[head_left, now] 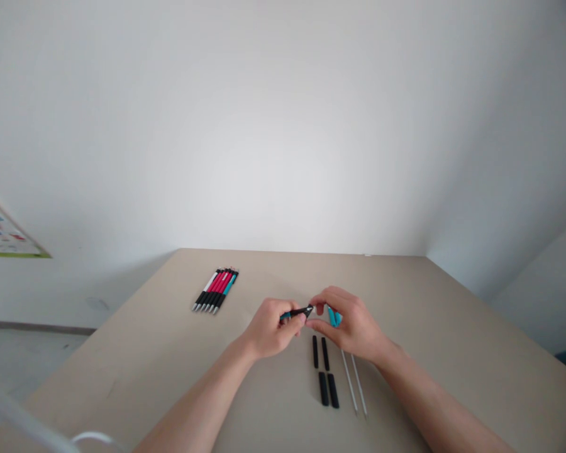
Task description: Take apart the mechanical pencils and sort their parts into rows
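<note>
My left hand is closed around a pen part with a teal and black barrel. Its tip points right towards my right hand, which pinches at that tip and also holds teal pen pieces in its fingers. Both hands hover just above the beige table. Below them lie two thin black pen sleeves, two thicker black grips and two slim white refills.
A row of several assembled pens, red, white, black and teal, lies at the table's back left. White walls stand behind. A poster hangs at far left. A white curved object shows at the bottom left corner.
</note>
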`<state>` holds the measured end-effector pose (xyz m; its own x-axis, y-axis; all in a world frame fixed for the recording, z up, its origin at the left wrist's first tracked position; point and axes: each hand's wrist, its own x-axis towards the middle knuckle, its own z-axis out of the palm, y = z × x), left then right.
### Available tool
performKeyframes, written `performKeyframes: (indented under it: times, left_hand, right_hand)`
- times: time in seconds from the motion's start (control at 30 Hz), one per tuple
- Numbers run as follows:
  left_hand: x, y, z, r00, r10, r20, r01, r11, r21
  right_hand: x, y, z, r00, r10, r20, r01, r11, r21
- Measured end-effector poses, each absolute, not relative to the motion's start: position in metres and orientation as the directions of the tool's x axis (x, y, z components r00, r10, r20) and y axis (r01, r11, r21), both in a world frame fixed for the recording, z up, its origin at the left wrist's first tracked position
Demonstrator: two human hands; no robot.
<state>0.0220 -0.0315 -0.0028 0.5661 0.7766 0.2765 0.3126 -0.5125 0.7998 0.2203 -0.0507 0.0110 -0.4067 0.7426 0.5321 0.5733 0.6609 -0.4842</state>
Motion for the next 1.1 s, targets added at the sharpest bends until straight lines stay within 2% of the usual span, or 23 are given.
performKeyframes:
  times: [0.23,0.4,0.53,0.63,0.73,0.83,1.1]
  left_hand:
    - [0.019,-0.025,-0.002,0.54,0.796,0.275,0.145,-0.409,0.901]
    - [0.019,-0.022,0.004,0.612,0.786,0.087,0.017,-0.123,0.992]
    - [0.021,-0.023,0.007,0.631,0.775,-0.016,-0.05,0.061,0.997]
    - [0.02,-0.02,0.006,0.605,0.795,-0.043,-0.033,0.079,0.996]
    - [0.017,-0.016,0.004,0.529,0.848,-0.026,-0.072,0.076,0.994]
    - [0.016,-0.013,0.0,0.512,0.859,-0.027,-0.099,0.09,0.991]
    - [0.019,-0.017,-0.001,0.589,0.808,-0.028,-0.097,0.105,0.99]
  right_hand:
    - [0.218,-0.053,0.014,-0.527,0.683,0.505,0.439,0.728,-0.527]
    - [0.214,-0.054,0.012,-0.505,0.704,0.499,0.457,0.709,-0.537]
    - [0.216,-0.056,0.015,-0.519,0.697,0.495,0.492,0.717,-0.493]
    - [0.215,-0.063,0.021,-0.571,0.713,0.407,0.533,0.699,-0.477]
    - [0.21,-0.073,0.029,-0.682,0.699,0.216,0.577,0.695,-0.43]
    - [0.204,-0.082,0.032,-0.729,0.679,0.086,0.605,0.698,-0.383]
    - [0.197,-0.085,0.027,-0.719,0.695,0.003,0.657,0.682,-0.32]
